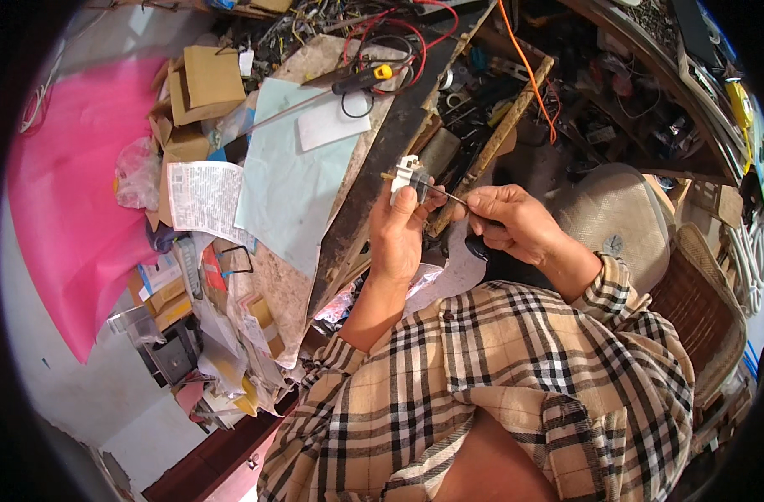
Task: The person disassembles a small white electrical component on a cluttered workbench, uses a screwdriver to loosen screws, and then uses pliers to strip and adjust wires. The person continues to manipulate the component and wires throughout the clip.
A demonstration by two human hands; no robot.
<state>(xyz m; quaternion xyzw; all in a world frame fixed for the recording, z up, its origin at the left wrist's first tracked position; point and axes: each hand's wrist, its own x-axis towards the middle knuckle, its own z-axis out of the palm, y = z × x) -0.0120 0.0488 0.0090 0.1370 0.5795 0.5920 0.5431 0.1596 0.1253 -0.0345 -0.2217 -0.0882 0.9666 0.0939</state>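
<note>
Nearest is the checked shirt (516, 335) the person wears, in tan, black and white. The left hand (399, 234) pinches a small white part (405, 176) between its thumb and fingers, holding it up by the long dark edge of the worktop (399, 117). The right hand (512, 222) pinches a thin dark rod (451, 197) between thumb and fingertips. The rod points at the white part, but I cannot tell if its tip touches it. To the right of the hands is a round-cornered woven seat (612, 213). Past the dark edge, on the worktop, lies a big pale blue sheet (282, 201). A printed paper (206, 197) lies at the sheet's left side. Farther up the worktop, a white card (333, 123) rests on the blue sheet. Just beyond the card is a long tool with a black and yellow handle (365, 79). An open cardboard box (205, 84) sits toward the worktop's far left corner, and a see-through bag (139, 180) is near it. Red wire (420, 42) curls near the far end of the worktop. An orange cord (528, 67) hangs to the right of that. Out past the worktop's left side spreads a bright pink sheet (81, 192).
</note>
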